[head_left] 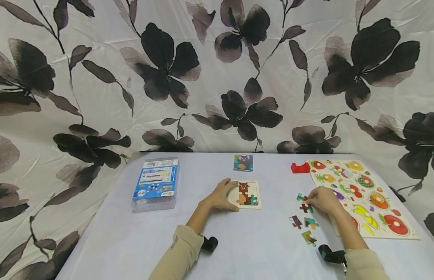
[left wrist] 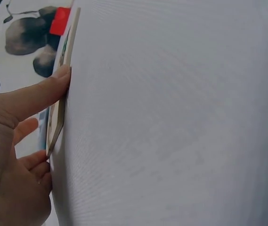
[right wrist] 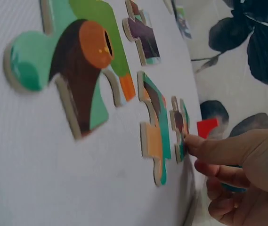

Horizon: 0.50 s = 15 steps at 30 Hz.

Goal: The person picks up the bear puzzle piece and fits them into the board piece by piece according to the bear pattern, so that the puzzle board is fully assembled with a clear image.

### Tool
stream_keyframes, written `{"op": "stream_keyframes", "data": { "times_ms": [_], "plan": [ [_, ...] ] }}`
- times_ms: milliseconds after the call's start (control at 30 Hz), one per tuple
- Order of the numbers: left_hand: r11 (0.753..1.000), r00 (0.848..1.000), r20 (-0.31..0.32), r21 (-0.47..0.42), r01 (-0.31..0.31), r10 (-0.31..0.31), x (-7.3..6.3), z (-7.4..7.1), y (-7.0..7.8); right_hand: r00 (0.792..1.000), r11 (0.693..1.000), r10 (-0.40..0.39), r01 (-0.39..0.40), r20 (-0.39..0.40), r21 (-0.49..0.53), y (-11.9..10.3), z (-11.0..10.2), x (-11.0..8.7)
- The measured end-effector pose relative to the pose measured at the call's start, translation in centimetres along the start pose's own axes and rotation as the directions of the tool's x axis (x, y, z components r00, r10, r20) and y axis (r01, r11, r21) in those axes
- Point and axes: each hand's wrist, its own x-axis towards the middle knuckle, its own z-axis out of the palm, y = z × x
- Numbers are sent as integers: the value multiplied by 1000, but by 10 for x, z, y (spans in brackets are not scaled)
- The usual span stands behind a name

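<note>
My left hand (head_left: 220, 196) grips the left side of a small wooden puzzle board (head_left: 256, 186), thumb on the near edge and fingers toward the far edge. Fitted pieces on the board form part of a brown bear (head_left: 243, 194). On the right, my right hand (head_left: 324, 199) pinches at a brown-and-teal puzzle piece (right wrist: 179, 121) lying on the table; its fingertips partly cover it. Closer to me lie loose pieces: a dark brown one (head_left: 295, 221), a teal-and-orange one (head_left: 311, 223) and a green one with brown (head_left: 309, 238).
A bear picture card (head_left: 243, 163) lies beyond the board. A clear box with a blue label (head_left: 155, 182) is at left. Right of the loose pieces lies a large fruit puzzle board (head_left: 374, 194), with a red block (head_left: 300, 168) by its far left corner.
</note>
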Motion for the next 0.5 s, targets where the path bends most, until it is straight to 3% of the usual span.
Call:
{"op": "stream_keyframes", "data": {
  "times_ms": [133,200,367,500],
  "plan": [
    [1000,1000,-2,4,7,-7,1,2,-1,1000,997,19,-19,8,76,-4,4,4],
    [999,999,11,4,40,-40,-2,-2,7,999,994,32,-35,30,103,-7,7,7],
    [997,998,7,48,58,-58,-3,-3,12,999,990,8,-14,46,141,-14,13,15],
    [999,999,3,12,49,-50,-4,-5,12,1000,980,-13,9,22,199,-21,19,22]
  ]
}}
